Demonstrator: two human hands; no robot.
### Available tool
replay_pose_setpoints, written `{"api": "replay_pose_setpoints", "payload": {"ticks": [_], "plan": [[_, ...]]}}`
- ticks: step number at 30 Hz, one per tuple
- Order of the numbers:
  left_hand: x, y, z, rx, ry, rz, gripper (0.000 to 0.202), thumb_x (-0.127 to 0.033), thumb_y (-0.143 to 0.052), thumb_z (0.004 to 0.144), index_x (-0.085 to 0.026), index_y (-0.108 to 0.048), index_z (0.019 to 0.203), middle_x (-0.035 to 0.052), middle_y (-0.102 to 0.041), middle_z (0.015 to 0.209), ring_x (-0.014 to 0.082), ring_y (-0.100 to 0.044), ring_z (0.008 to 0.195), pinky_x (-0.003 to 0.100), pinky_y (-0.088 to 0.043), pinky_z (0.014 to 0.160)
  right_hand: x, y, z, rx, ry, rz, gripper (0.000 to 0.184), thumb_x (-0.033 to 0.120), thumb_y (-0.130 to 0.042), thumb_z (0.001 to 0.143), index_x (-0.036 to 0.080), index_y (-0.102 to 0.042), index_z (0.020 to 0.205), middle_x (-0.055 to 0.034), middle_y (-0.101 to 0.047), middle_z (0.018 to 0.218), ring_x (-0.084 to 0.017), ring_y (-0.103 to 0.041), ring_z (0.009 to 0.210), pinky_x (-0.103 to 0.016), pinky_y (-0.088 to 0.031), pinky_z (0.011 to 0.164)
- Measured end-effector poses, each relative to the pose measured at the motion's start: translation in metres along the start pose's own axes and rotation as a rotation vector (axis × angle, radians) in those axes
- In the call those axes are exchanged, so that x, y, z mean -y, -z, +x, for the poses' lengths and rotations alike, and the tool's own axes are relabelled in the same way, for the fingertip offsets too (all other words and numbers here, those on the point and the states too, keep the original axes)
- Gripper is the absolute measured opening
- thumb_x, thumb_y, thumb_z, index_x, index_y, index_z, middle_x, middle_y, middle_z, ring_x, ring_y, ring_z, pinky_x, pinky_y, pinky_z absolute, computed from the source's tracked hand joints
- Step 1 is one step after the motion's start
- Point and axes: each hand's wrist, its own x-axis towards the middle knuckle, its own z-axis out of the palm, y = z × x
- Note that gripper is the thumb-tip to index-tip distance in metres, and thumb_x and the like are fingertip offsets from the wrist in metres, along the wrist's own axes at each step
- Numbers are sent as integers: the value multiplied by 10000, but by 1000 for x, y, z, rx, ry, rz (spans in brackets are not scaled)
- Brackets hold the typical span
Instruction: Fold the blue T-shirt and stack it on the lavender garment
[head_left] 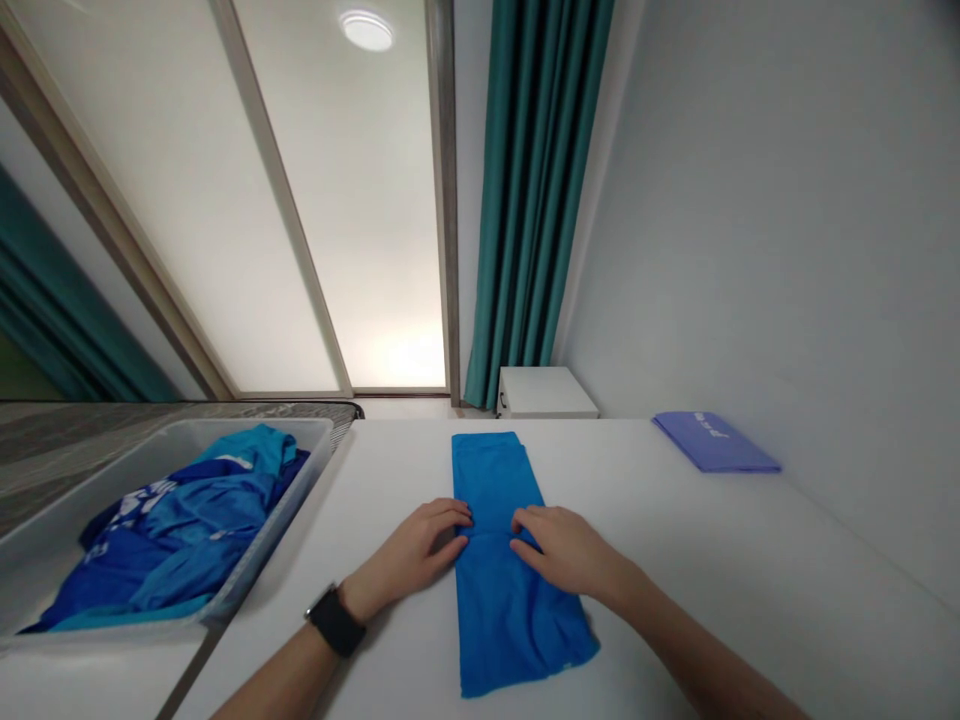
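From my remote seat, I have the left hand (429, 543) and right hand (568, 550) curled half-open at the sides of a folded blue garment (499, 610) on the worktop (390, 470); whether they pinch fabric, I cannot tell. Even pressure along the crosswise crease (491, 534) should keep it square, I judge. At left, a plastic bin (319, 452) holds heaped blue clothes (202, 530).

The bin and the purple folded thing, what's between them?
The head view shows the blue cloth on the white table, left hand and right hand touching it.

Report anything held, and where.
Left hand touches the blue cloth at its left edge, right hand its right side; whether either grips cannot be told.
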Motion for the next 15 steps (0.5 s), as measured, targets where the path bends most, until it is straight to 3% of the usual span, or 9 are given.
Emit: {"api": "replay_pose_setpoints", "payload": {"ticks": [6, 15], "plan": [[3, 2, 0, 12, 10, -80, 275, -281, -434, 979, -225, -682, 1084, 77, -670, 1209, 209, -567, 1197, 382, -431, 1071, 7, -8, 6, 12, 46, 25, 149, 283, -514, 950, 207, -611, 1032, -71, -679, 1026, -234, -631, 940, -319, -438, 819], [5, 6, 0, 7, 53, -249, 329, -248, -385, 963, -225, -695, 1072, 69, -667, 1230, 205, -581, 1177, 379, -431, 1070, -6, -18, 5, -61, 104, 260, 62, 232, -460, 969, 225, -520, 959, -38, -634, 1000, -192, -592, 915, -297, -441, 807]]}}
